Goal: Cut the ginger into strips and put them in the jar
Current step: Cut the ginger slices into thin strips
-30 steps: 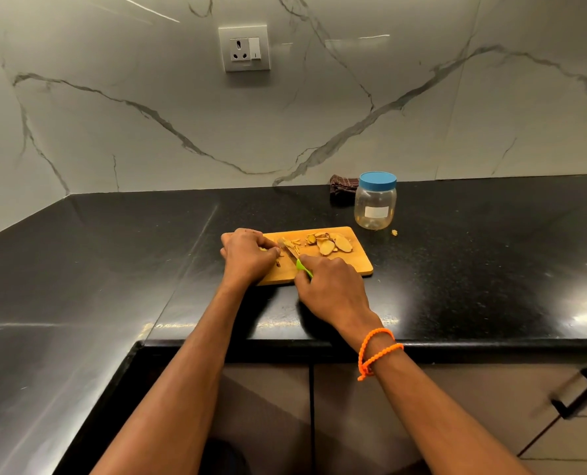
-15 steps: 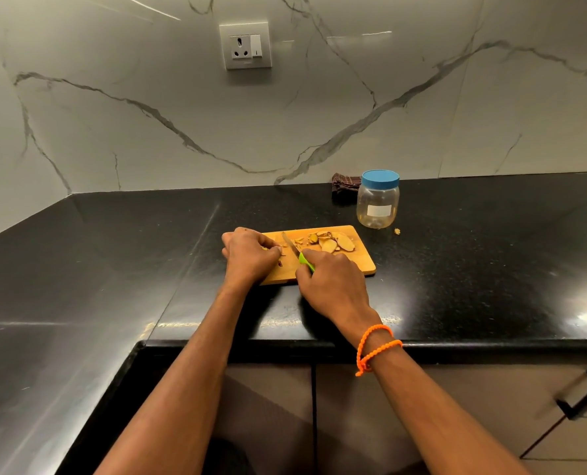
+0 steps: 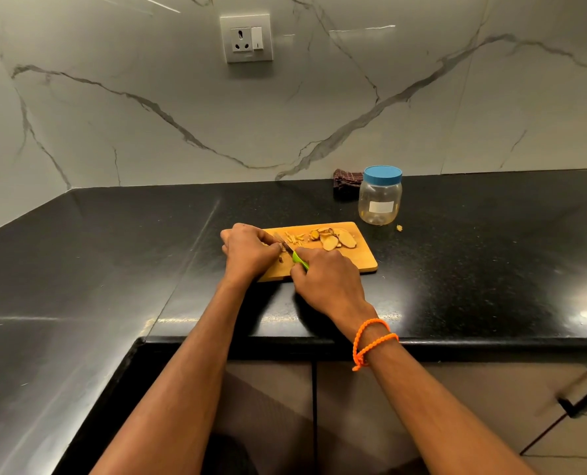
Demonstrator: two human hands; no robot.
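A wooden cutting board (image 3: 362,260) lies on the black counter. Ginger slices (image 3: 336,238) sit at its far right, with thin cut strips (image 3: 295,237) beside them. My left hand (image 3: 247,250) has its fingers curled down on a ginger piece at the board's left end; the piece is mostly hidden. My right hand (image 3: 326,277) grips the green handle of a small knife (image 3: 290,250), whose blade lies right beside my left fingertips. A clear jar (image 3: 381,200) with a blue lid on it stands behind the board, to the right.
A dark folded cloth (image 3: 345,181) lies against the marble wall left of the jar. A small ginger scrap (image 3: 399,228) lies on the counter near the jar. The counter's front edge (image 3: 456,342) runs under my wrists, cabinet doors below. A wall socket (image 3: 245,38) is above.
The knife blade has shifted slightly left along the ginger, closer to my left fingertips. Both hands stay at the board's left end.
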